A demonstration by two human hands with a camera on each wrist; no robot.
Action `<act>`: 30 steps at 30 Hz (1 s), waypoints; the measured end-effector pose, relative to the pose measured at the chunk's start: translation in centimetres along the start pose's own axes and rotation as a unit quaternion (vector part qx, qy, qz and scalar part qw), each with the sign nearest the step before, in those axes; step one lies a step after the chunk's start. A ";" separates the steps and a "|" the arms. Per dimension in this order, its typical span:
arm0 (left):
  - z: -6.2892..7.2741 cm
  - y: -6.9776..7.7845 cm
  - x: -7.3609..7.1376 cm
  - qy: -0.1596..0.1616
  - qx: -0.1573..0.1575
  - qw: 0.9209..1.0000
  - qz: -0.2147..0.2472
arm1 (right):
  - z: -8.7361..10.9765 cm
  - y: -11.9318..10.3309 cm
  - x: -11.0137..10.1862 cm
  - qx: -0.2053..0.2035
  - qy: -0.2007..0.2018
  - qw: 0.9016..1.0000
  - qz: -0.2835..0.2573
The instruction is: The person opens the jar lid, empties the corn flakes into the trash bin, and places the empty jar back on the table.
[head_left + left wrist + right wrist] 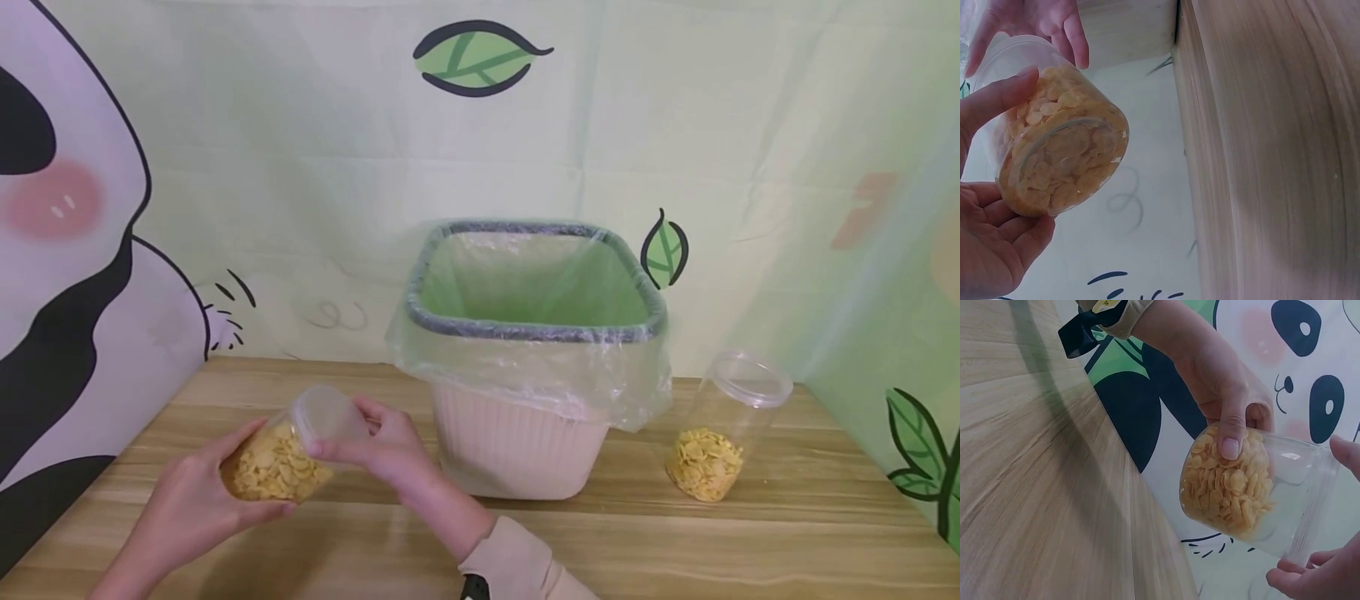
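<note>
Head view: above the wooden bench (675, 542), the left hand (191, 500) cradles a tilted clear jar of corn flakes (288, 454) — the right hand (390, 450) grips its lid (330, 414). Beside them stand a bag-lined bin (525, 367) and a second flake jar (723, 429).

Left wrist view: fingers (997, 100) curl round the jar's base (1066, 162).

Right wrist view: a thumb (1232, 434) presses the jar wall — fingertips (1291, 578) pinch the lid end.

A clear plastic jar (288, 454), roughly half full of pale yellow flakes (273, 471), lies tilted on its side above the tabletop (675, 542), at about eight o'clock from the lined bin (525, 400). Its translucent lid (330, 417) points toward two o'clock, the flakes settled toward the base.
</note>
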State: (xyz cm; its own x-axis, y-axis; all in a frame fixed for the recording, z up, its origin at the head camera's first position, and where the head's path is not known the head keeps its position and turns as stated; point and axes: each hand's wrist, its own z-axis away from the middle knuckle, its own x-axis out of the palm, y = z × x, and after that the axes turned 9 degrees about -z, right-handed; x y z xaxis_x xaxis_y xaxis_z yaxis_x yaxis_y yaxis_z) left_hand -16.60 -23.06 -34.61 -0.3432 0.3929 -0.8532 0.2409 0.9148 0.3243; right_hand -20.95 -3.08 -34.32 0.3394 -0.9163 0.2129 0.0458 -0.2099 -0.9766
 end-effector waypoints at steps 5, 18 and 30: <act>0.0 0.0 0.0 -0.001 -0.001 1.000 0.003 | -0.2 0.0 -0.2 0.000 -0.011 1.000 -0.003; 0.1 -0.2 -0.1 -0.017 -0.002 1.000 0.005 | -0.3 0.1 -0.8 0.005 -0.052 0.998 -0.026; 0.0 -0.2 0.1 -0.026 -0.010 1.000 0.000 | -0.3 0.5 -0.6 0.012 -0.035 0.999 -0.012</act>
State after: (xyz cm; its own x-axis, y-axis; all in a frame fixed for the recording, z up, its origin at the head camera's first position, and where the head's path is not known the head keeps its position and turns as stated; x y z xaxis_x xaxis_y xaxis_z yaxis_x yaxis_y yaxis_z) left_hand -16.66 -23.22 -34.81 -0.2950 0.3872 -0.8735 0.2226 0.9169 0.3313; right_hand -21.39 -2.71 -34.92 0.4027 -0.8846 0.2353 0.0768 -0.2235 -0.9717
